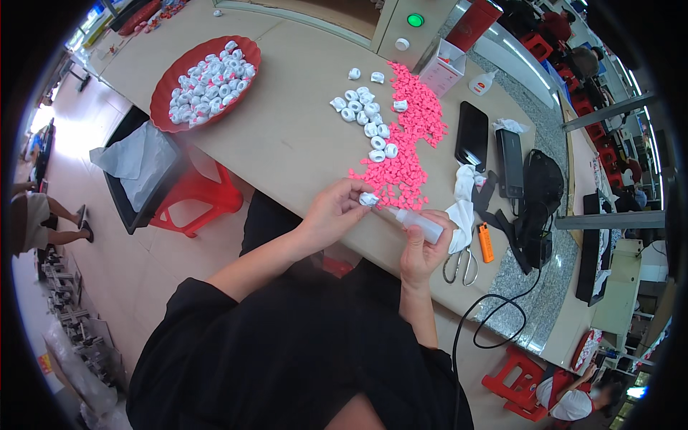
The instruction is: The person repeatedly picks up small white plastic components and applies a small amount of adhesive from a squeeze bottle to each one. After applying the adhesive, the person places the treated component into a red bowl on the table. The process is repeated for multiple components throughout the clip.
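My left hand [335, 210] pinches a small white ring-shaped part [368, 199] at the table's near edge. My right hand [423, 247] grips a small clear squeeze bottle [417, 221], its nozzle pointing at the white part. Just beyond lies a spread of small pink pieces [410, 136] on the beige table [287, 136]. A cluster of white ring parts [367, 118] sits left of the pink pile.
A red tray [165, 86] holds several white parts at the far left. Scissors [462, 264], an orange lighter [486, 242], a white cloth [462, 208], two dark phones [471, 135] and a black fan [541, 190] lie to the right. A red stool [197, 197] stands below.
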